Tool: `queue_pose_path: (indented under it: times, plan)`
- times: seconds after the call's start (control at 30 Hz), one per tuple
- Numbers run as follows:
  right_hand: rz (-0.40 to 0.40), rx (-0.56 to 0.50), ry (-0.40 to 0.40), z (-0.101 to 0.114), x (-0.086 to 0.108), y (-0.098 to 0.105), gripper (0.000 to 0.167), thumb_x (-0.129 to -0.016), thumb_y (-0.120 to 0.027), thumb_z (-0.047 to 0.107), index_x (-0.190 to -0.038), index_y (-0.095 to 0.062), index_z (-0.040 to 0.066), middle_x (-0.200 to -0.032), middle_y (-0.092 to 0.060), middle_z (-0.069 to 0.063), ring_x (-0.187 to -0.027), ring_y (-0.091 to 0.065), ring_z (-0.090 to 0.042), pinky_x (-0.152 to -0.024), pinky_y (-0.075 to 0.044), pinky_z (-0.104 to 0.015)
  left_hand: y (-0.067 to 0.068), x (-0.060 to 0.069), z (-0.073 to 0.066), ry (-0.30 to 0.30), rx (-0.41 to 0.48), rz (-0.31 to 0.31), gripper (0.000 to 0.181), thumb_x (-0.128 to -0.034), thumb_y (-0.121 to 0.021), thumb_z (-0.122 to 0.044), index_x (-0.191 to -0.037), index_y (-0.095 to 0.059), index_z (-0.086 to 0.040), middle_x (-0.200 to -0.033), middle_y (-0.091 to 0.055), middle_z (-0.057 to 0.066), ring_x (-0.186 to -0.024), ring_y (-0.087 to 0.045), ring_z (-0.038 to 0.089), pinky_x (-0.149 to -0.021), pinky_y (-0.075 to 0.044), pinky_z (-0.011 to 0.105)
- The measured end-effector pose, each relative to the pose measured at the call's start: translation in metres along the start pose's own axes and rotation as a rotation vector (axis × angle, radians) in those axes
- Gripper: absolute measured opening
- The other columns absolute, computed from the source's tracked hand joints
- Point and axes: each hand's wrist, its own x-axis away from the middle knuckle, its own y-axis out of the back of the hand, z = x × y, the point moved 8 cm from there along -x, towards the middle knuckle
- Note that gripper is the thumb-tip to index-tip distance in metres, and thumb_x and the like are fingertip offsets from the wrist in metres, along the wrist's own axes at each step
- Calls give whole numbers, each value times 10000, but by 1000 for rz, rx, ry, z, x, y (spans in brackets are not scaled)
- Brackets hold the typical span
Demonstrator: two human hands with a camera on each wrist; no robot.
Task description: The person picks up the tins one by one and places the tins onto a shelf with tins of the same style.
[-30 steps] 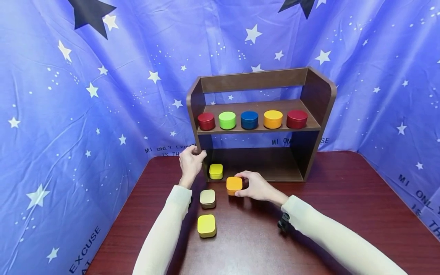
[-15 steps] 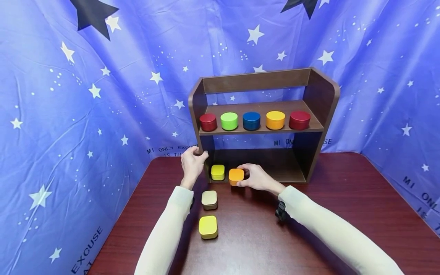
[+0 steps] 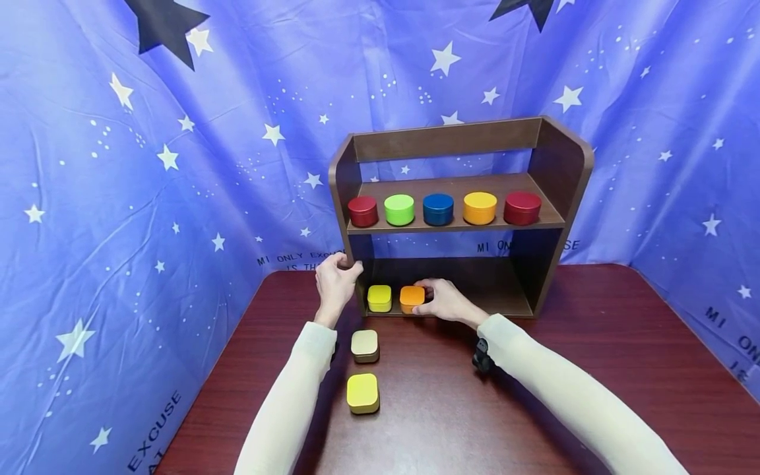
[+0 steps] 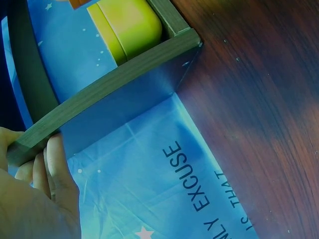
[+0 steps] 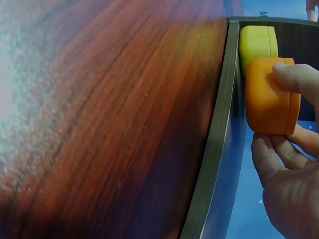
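Observation:
My right hand point(image 3: 446, 300) pinches a square orange tin point(image 3: 411, 299) between thumb and fingers, at the front of the shelf's lower level. In the right wrist view the thumb lies on one side of the orange tin point(image 5: 269, 97) and the fingers on the other. Just left of it on that level sits a square yellow tin point(image 3: 379, 299). My left hand point(image 3: 336, 282) grips the left side panel of the brown shelf point(image 3: 445, 145); the left wrist view has thumb and fingers on either side of the panel's edge point(image 4: 104, 92).
On the table point(image 3: 451, 402), a pale gold square tin point(image 3: 365, 346) stands behind another yellow square tin point(image 3: 363, 393). Several round tins line the upper level, among them a green tin point(image 3: 399, 209) and a blue tin point(image 3: 438, 209). A starry blue curtain point(image 3: 178, 218) hangs behind.
My right hand has carried the orange tin forward from the table in front of the shelf onto its lower level, beside the yellow tin. The left hand keeps its grip on the panel.

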Motion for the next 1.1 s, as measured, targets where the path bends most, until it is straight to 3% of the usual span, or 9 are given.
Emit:
queue_pose_path:
  times: [0.33, 1.1]
  plan:
    - [1, -4, -15, -7, -3, 2, 661, -857, -894, 189, -1413, -645, -66, -1279, -767, -231, -1104, -743, -314, -1024, -604, -497, 0, -1, 0, -21, -9, -3, 190, -849, -816, -272, -832, -772, -87, -870, -794, 126, -866, -718, 361, -774, -533, 493]
    - [1, -22, -44, -13, -1, 1, 676, -861, -888, 178, -1430, -627, -77, -1331, -740, -261, -1161, -726, -359, -1052, -592, -525, -1, 0, 1, 1, -1, -5, 177, -852, -824, -255, -835, -773, -87, -845, -794, 128, -856, -711, 361, -768, -524, 480]
